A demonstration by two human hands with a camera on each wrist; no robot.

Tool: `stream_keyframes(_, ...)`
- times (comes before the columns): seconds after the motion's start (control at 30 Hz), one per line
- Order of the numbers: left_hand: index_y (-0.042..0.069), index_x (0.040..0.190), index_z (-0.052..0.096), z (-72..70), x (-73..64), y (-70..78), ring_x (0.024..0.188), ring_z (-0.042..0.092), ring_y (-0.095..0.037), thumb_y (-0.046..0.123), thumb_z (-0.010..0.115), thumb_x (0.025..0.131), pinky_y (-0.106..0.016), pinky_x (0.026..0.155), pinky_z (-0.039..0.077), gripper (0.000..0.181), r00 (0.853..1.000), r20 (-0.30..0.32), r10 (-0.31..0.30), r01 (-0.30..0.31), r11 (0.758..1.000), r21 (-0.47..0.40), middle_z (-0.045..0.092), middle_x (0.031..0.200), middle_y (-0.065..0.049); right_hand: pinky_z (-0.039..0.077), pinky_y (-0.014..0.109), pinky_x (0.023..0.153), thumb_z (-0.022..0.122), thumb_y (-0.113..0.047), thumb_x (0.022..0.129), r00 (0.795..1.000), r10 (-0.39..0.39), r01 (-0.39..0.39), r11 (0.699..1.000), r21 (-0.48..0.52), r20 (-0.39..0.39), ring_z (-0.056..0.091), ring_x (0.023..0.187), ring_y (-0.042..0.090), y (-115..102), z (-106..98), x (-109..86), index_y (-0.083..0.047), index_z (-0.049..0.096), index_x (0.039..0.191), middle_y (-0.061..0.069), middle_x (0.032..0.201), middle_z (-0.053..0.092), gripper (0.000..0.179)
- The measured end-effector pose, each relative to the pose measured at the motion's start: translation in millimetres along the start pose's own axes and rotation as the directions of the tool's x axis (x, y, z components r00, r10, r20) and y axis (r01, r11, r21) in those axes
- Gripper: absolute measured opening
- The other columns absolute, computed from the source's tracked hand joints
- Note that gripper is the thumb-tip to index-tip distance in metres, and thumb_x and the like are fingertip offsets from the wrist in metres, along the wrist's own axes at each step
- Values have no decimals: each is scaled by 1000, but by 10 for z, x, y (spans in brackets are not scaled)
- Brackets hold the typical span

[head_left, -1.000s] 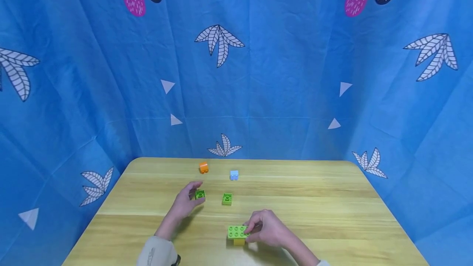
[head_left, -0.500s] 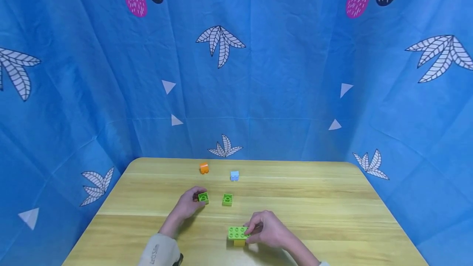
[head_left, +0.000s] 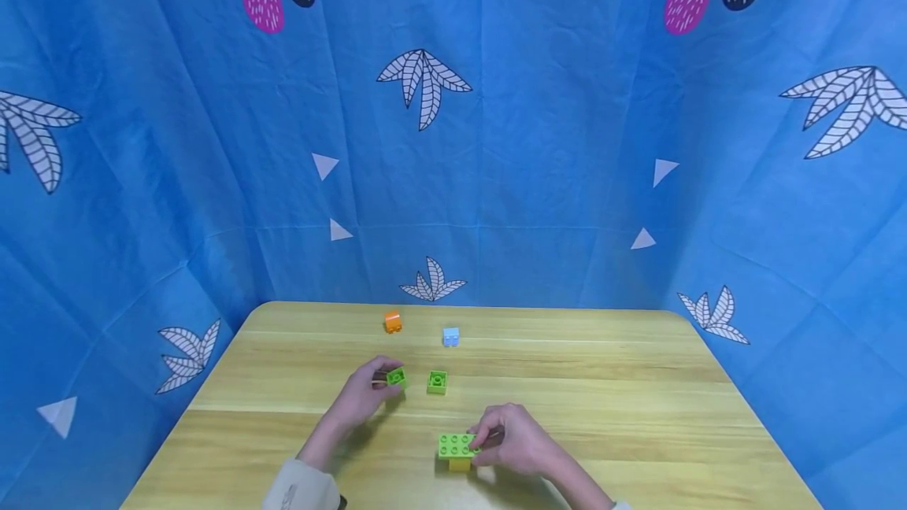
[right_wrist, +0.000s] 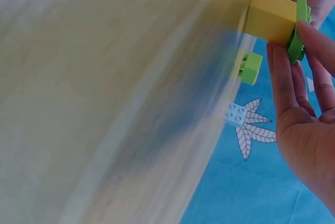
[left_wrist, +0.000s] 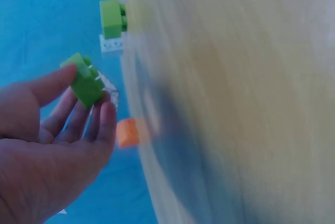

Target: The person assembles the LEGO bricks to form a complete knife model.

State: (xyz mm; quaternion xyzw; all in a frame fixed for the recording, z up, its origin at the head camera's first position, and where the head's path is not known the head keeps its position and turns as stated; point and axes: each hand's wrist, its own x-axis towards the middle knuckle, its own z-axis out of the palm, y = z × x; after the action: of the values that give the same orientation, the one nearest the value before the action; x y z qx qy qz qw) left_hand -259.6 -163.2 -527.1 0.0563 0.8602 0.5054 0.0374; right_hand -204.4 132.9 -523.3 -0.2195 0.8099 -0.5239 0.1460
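Left hand [head_left: 360, 396]: grip clamped on green brick [head_left: 396, 378], tilted, hollow side up. Orange brick [head_left: 393, 322]: farther back on surface [head_left: 602, 384]. Second green brick [head_left: 437, 382]: on surface, hollow side up. Blue brick [head_left: 451, 337]: behind it. Green plate [head_left: 454, 445]: atop yellow block [head_left: 459, 465], studs up. Right hand [head_left: 516, 441]: grip clamped on right end of plate.

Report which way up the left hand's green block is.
Upside down and tilted: the green block shows its hollow underside in the head view; the left wrist view shows studs toward the table.
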Motion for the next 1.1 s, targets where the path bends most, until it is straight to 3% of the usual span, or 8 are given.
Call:
stream_keyframes(0.43, 5, 136, 58, 48, -203, 234, 118, 64, -28, 9, 73, 93, -49, 107, 54, 45, 994, 63, 92, -86, 993, -80, 66, 129, -12, 62, 21, 82, 84, 4, 75, 1000, -14, 14, 1000, -10, -5, 74, 92, 18, -12, 8, -13, -6, 75, 86, 9, 108, 72, 17)
stream_keyframes(0.7, 10, 141, 60, 133, -333, 388, 121, 62, -33, 10, 74, 93, -52, 110, 51, 50, 978, 116, 173, -165, 983, -81, 60, 132, -18, 62, 23, 84, 85, 3, 75, 1000, -27, 27, 999, -25, -15, 74, 92, 18, -26, 12, -28, -8, 75, 85, 9, 108, 72, 17)
stream_keyframes(0.93, 9, 131, 64, 213, -396, 427, 117, 66, -28, 13, 78, 91, -47, 106, 55, 43, 968, 165, 191, -173, 978, -119, 64, 132, -12, 62, 24, 85, 85, 2, 75, 999, -35, 35, 999, -37, -18, 73, 94, 19, -16, 14, -26, -9, 75, 85, 8, 108, 72, 17)
stream_keyframes(1.1, 12, 128, 64, 249, -436, 447, 116, 66, -25, 15, 80, 89, -51, 106, 54, 42, 968, 160, 192, -170, 975, -140, 68, 129, -9, 63, 25, 84, 85, 3, 75, 1000, -26, 26, 1000, -17, -17, 74, 93, 21, -11, 25, -24, -9, 75, 85, 9, 109, 72, 18)
